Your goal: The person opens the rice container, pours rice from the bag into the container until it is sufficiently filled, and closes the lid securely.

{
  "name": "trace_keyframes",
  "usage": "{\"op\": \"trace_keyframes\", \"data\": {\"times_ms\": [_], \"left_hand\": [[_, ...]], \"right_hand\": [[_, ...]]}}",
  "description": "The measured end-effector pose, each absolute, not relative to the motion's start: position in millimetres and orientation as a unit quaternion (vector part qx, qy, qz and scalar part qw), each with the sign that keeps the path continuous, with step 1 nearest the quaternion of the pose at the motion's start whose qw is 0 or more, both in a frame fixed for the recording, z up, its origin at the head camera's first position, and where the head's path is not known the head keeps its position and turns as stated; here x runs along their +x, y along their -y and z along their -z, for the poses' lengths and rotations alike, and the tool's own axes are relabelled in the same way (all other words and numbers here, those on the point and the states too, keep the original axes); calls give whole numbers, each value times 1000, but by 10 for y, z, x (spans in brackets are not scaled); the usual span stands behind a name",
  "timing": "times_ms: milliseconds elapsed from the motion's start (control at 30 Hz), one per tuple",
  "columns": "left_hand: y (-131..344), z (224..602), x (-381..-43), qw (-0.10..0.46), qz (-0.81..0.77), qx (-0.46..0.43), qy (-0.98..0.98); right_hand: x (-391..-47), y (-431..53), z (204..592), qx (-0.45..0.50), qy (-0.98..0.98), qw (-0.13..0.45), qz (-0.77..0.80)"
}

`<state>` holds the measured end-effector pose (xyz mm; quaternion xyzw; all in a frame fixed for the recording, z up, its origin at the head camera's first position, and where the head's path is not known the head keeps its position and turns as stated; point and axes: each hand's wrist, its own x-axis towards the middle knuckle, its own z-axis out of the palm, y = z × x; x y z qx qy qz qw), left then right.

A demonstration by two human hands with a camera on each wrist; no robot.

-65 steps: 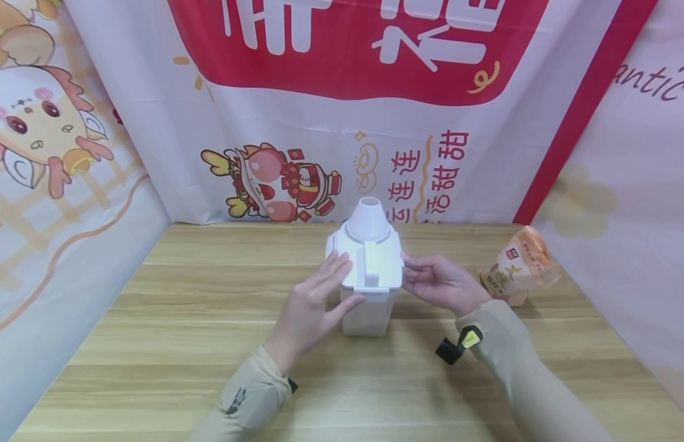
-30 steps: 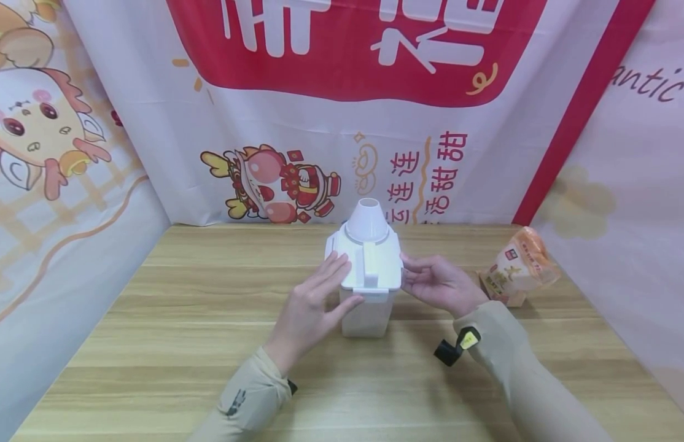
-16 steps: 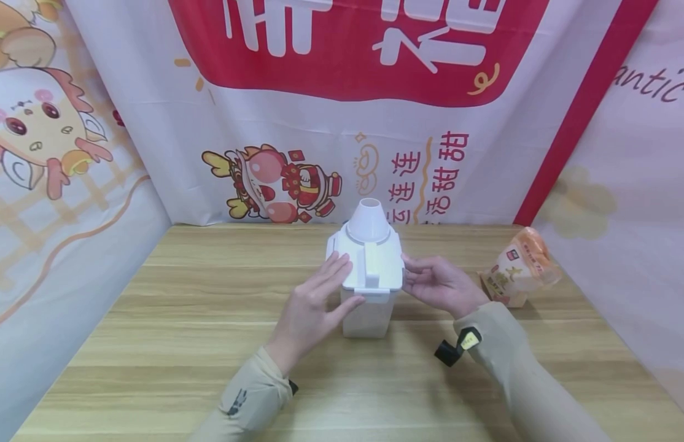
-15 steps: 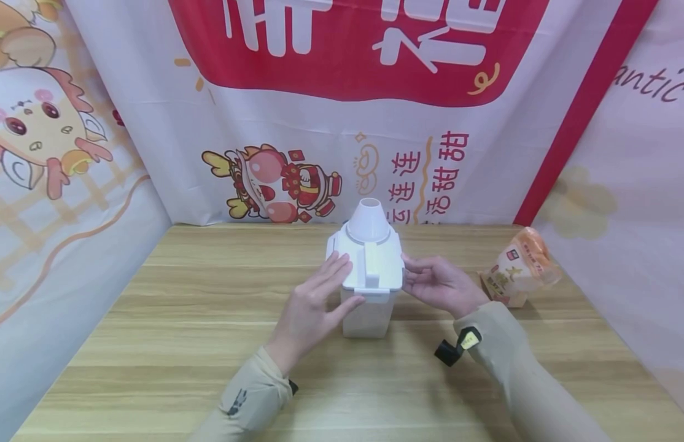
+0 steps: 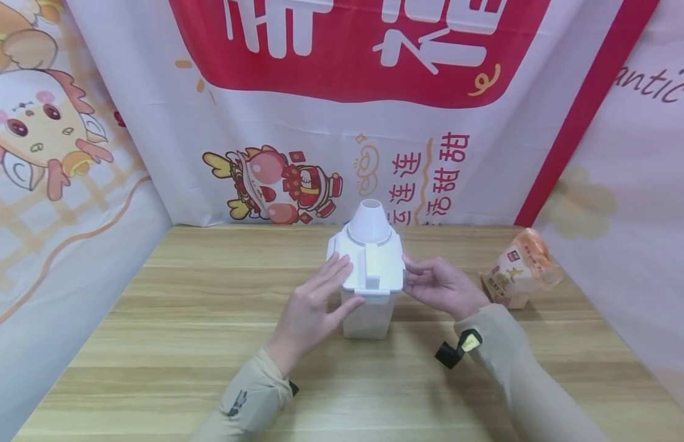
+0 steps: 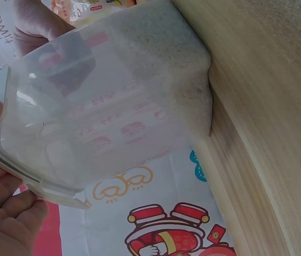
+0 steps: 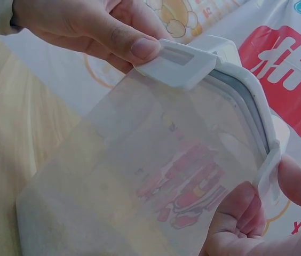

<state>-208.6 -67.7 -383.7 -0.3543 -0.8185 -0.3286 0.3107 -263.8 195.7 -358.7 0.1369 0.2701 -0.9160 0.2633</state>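
A clear plastic storage container (image 5: 366,319) stands upright on the table, with pale grains (image 6: 164,48) in its lower part. Its white lid (image 5: 353,264) carries a white cone-shaped piece (image 5: 369,222) and clip latches. My left hand (image 5: 309,307) holds the lid's near left corner. Its thumb lies on the front latch (image 7: 180,64), and its fingers bend at the left latch flap (image 6: 60,197). On the other side, my right hand (image 5: 438,283) pinches the right latch flap (image 7: 268,178) between thumb and fingers.
An orange and white printed bag (image 5: 519,270) stands at the right on the wooden table (image 5: 209,319). Close behind the container hangs a printed cloth (image 5: 237,110), and further printed cloths enclose both sides. A small black wrist camera (image 5: 448,355) sticks out from the right sleeve.
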Motion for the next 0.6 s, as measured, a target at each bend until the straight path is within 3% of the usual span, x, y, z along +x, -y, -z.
{"op": "trace_keyframes", "data": {"times_ms": [600], "left_hand": [[649,3824,-2071,319,331,-354,815]], "right_hand": [[-2551,-1989,3455,115,-341,236,903]]}}
